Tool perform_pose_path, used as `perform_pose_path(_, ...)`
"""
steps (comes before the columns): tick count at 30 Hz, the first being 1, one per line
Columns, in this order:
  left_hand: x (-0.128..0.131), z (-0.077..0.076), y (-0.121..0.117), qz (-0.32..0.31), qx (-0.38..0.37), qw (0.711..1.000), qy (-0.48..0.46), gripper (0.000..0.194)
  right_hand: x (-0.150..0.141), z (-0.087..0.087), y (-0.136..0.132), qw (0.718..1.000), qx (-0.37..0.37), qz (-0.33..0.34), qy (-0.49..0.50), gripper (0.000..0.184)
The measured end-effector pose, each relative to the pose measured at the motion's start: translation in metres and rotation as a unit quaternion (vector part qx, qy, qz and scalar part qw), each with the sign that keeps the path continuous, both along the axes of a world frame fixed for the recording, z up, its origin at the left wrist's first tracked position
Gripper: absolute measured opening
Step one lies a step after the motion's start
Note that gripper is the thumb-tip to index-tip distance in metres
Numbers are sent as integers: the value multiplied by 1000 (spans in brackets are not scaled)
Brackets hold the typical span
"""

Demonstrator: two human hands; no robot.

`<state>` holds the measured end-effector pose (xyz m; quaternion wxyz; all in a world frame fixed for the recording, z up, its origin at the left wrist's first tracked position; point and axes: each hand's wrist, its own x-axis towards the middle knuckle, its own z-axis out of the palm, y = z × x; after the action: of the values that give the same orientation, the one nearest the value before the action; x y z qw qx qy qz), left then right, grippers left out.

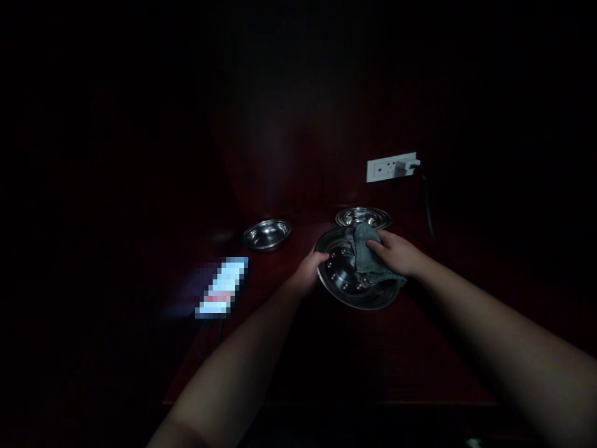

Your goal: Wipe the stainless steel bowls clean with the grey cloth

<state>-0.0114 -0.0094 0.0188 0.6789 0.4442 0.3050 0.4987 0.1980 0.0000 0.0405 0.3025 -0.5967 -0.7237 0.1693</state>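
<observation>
A shiny metal bowl [342,269] is tilted toward me above the dark red table. My left hand [310,271] grips its left rim, thumb over the edge and fingers hidden behind. A grey-green cloth [368,252] is bunched in my right hand [394,252], which presses it against the bowl's right inner side and rim. The cloth's lower end hangs over the bowl's right edge. Light spots form a ring on the bowl's bottom.
Another metal bowl [268,235] stands at the back left, and a third metal dish [362,217] behind the held bowl. A lit, pixelated screen [222,289] lies at left. A wall socket [390,167] holds a plug with a dark cable [428,211]. The table's front edge [373,403] shows below.
</observation>
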Motion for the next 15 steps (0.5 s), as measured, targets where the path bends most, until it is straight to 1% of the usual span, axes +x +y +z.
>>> perform_pose_path(8, 1, -2, 1, 7, -1, 1000, -9, 27, 0, -2, 1, 1000, -4, -3, -14, 28)
perform_pose_path(12, 1, -2, 1, 25, -9, 1000, -9, 23, -1, -1, 0, 1000, -6, -4, -11, 27)
perform_pose_path(15, 2, -1, 0, 42, -17, 999, -9, 23, -1, -1, 0, 1000, -1, -6, -13, 27)
